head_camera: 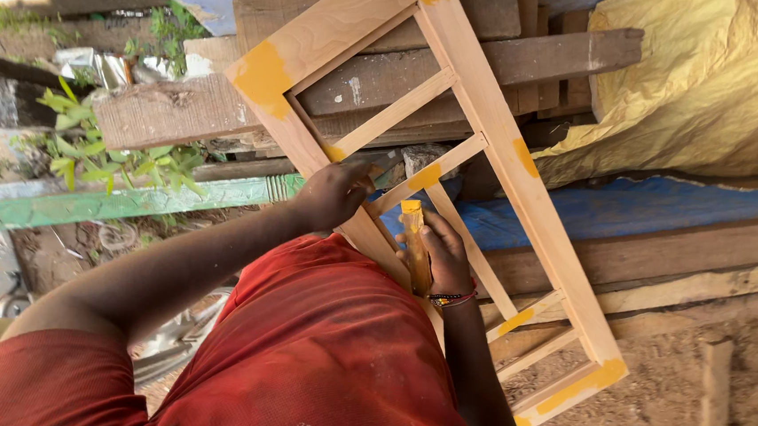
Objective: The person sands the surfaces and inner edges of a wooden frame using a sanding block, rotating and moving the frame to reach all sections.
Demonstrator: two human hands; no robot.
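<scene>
Leaning across the middle of the view, a pale wooden frame (491,141) with cross slats rests tilted against a stack of rough timber planks (532,55), its lower corner down near the dirt ground (677,403). Yellow filler patches mark its corners and joints. A crumpled yellow tarp (717,85) lies over the planks at the upper right, with a blue sheet (646,209) below it, and a green painted beam (113,203) runs off to the left beside leafy weeds. The left hand (334,194) has its grip closed around the frame's near rail, just below a slat joint. The right hand (442,257), a beaded bracelet at its wrist, has its grip wrapped around a yellow-smeared putty knife (414,242), blade pointing up against the frame.
</scene>
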